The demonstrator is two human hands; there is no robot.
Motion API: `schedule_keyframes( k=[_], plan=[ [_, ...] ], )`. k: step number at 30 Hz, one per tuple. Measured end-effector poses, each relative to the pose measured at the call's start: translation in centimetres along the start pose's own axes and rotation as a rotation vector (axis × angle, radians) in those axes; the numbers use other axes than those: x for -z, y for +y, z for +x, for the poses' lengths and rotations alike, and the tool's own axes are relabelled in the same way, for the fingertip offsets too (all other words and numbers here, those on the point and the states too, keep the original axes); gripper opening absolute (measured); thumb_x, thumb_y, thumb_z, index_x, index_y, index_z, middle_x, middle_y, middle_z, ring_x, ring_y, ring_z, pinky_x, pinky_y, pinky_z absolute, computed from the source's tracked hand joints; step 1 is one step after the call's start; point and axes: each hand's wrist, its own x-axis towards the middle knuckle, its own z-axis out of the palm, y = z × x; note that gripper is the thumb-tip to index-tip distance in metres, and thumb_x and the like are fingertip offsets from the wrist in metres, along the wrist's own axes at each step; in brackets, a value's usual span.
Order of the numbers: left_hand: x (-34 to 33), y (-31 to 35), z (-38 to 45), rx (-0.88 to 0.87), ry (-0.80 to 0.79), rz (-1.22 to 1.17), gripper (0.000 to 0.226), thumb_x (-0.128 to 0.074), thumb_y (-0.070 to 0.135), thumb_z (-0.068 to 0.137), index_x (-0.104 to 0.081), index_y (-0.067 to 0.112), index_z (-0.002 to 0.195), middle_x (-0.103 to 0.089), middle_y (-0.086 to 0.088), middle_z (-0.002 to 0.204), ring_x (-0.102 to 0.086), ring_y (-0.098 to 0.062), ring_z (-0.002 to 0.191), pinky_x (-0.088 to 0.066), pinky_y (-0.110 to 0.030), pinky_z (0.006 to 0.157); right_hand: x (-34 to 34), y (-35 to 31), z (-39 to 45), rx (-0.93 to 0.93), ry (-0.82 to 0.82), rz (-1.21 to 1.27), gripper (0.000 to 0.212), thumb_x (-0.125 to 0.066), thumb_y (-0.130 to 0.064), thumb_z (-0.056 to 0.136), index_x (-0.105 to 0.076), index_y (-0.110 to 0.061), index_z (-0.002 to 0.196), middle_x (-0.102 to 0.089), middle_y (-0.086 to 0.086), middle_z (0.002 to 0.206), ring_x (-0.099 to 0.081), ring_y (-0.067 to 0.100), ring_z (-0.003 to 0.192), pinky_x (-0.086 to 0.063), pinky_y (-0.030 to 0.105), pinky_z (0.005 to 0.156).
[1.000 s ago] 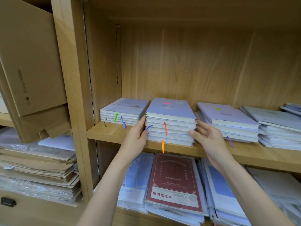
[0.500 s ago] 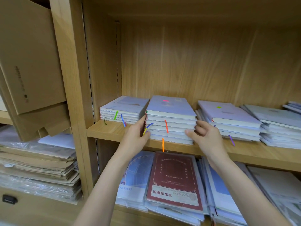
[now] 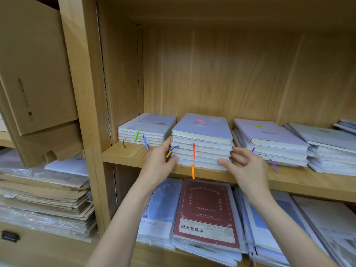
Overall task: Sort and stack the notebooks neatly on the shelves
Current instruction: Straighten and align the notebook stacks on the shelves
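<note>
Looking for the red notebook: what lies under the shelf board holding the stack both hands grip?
The red notebook lies on pale notebooks on the lower shelf; what is beneath is covered.

Hands (image 3: 204,162) around middle notebook stack (image 3: 202,139)

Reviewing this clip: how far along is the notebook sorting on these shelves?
Done: squared stacks on the upper shelf, such as the left stack and the stack with the green tab. In hand: the left hand and right hand hold the sides of the middle stack. Left: the red notebook and the overlapping, skewed notebooks around it on the lower shelf look unsorted.
</note>
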Motion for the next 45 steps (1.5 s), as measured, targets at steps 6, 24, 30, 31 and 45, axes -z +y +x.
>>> schedule_keyframes(
  k=[6, 24, 30, 31, 45],
  plan=[
    [-0.2, 0.9, -0.4, -0.017, 0.003, 0.063, 0.060, -0.048, -0.002, 0.091, -0.035, 0.039, 0.132, -0.047, 0.039, 0.098, -0.051, 0.009, 0.091, -0.036, -0.001, 0.077, 0.1, -0.2, -0.3, 0.008, 0.001, 0.013, 0.043, -0.077, -0.001, 0.072, -0.061, -0.012, 0.110, -0.065, 0.000, 0.100, -0.059, -0.007, 0.084, -0.047, 0.002, 0.077],
    [-1.5, -0.3, -1.5, 0.036, 0.239, 0.124, 0.052, -0.054, 0.004, 0.090, -0.047, 0.029, 0.135, -0.065, -0.005, 0.116, -0.047, -0.038, 0.124, -0.030, -0.045, 0.111, 1.4, -0.1, 0.6, -0.052, -0.220, -0.059, 0.041, -0.069, 0.008, 0.077, -0.051, -0.016, 0.104, -0.062, -0.014, 0.085, -0.061, -0.014, 0.071, -0.047, 0.002, 0.069],
    [-1.5, 0.1, -1.8, -0.001, 0.221, 0.146, 0.054, -0.054, 0.001, 0.088, -0.046, 0.024, 0.136, -0.067, -0.001, 0.101, -0.058, -0.030, 0.109, -0.031, -0.040, 0.111, 1.4, 0.1, 0.8, -0.079, -0.216, 0.017, 0.045, -0.069, 0.009, 0.076, -0.051, -0.013, 0.110, -0.067, 0.000, 0.099, -0.064, -0.009, 0.077, -0.049, 0.007, 0.073],
    [-1.2, 0.2, -1.7, 0.007, 0.184, 0.105, 0.056, -0.054, 0.001, 0.088, -0.043, 0.022, 0.139, -0.064, 0.006, 0.102, -0.060, -0.022, 0.106, -0.036, -0.039, 0.108, 1.4, 0.2, 0.9, -0.088, -0.210, 0.051, 0.049, -0.070, 0.008, 0.075, -0.051, -0.013, 0.115, -0.065, 0.004, 0.108, -0.065, -0.002, 0.088, -0.050, 0.012, 0.080],
    [-2.0, 2.1, 0.0, 0.032, 0.125, -0.335, 0.063, -0.051, 0.004, 0.093, -0.024, 0.025, 0.146, -0.042, 0.015, 0.136, -0.040, 0.003, 0.123, -0.033, -0.002, 0.091, -1.5, -0.7, 1.1, 0.057, -0.022, -0.035, 0.033, -0.047, -0.028, 0.097, -0.051, -0.028, 0.130, -0.056, -0.007, 0.107, -0.050, 0.009, 0.097, -0.037, 0.024, 0.085]
  ],
)
